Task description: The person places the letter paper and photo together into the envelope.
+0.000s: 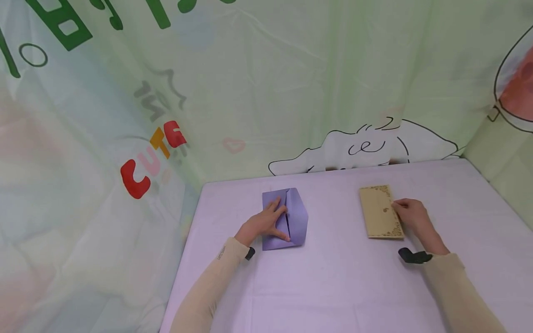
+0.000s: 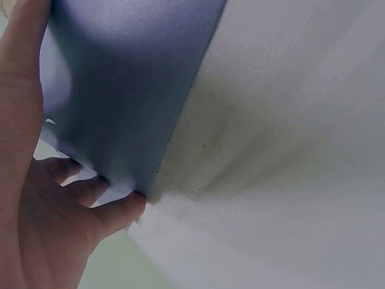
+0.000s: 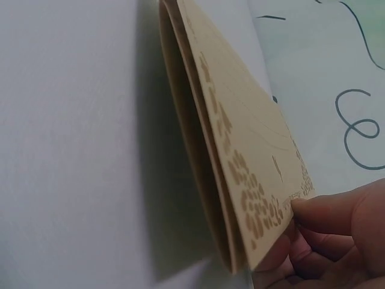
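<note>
A purple paper envelope lies on the left part of the table, its flap side facing up and a dark slit running down it. Spread over its left half is my left hand, fingers and thumb touching the paper. In the left wrist view, fingertips meet the edge of the envelope. To the right, a folded tan card has brown floral patterns at its corners. My right hand pinches the card's right edge. The right wrist view shows the card tilted, with a gap between its layers.
A pale lilac cloth covers the table. Behind it and to the left hangs a printed curtain with coloured letters and line drawings. Dark straps show at both wrists.
</note>
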Action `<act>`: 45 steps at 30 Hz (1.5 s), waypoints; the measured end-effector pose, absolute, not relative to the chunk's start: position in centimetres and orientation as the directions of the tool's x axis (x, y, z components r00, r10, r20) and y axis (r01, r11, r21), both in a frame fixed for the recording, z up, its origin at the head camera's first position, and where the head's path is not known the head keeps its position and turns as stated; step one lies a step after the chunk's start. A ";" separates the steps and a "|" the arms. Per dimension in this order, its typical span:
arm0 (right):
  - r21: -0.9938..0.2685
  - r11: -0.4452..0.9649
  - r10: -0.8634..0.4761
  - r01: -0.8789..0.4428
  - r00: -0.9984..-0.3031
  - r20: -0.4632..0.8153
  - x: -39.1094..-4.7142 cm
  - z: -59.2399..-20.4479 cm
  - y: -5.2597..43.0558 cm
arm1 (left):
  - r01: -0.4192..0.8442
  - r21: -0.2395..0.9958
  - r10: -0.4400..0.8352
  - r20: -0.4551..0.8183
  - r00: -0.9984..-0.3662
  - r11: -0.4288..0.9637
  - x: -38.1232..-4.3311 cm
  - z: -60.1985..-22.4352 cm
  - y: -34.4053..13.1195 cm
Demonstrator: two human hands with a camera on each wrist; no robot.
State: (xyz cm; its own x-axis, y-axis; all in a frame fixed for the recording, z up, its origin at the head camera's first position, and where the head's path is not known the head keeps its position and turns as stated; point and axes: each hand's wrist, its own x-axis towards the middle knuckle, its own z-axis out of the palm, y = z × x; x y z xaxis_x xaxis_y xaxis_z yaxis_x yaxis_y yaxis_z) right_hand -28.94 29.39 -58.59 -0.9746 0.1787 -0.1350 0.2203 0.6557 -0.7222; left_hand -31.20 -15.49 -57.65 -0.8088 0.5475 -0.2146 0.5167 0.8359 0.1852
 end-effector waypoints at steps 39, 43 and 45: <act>-0.787 0.584 0.104 0.200 -0.980 -0.172 -29.9 -58.0 23.3 | 0.528 0.189 0.558 -0.192 -0.807 0.828 -31.2 -58.0 -15.6; -0.792 0.582 0.098 0.186 -0.982 -0.159 -29.9 -57.8 22.7 | 0.526 0.188 0.556 -0.186 -0.810 0.829 -31.1 -57.8 -15.5; -0.795 0.581 0.095 0.175 -0.984 -0.148 -29.9 -57.7 22.4 | 0.523 0.189 0.554 -0.190 -0.811 0.831 -31.1 -57.8 -15.5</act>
State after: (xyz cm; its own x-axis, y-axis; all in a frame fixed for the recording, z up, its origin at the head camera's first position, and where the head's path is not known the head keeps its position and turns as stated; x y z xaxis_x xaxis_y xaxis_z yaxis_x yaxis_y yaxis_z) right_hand -29.91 22.36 -57.75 -0.9845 0.0949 -0.1475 0.1751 0.5814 -0.7946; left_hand -31.12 -15.54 -57.75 -0.8107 0.5536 -0.1902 0.5231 0.8310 0.1892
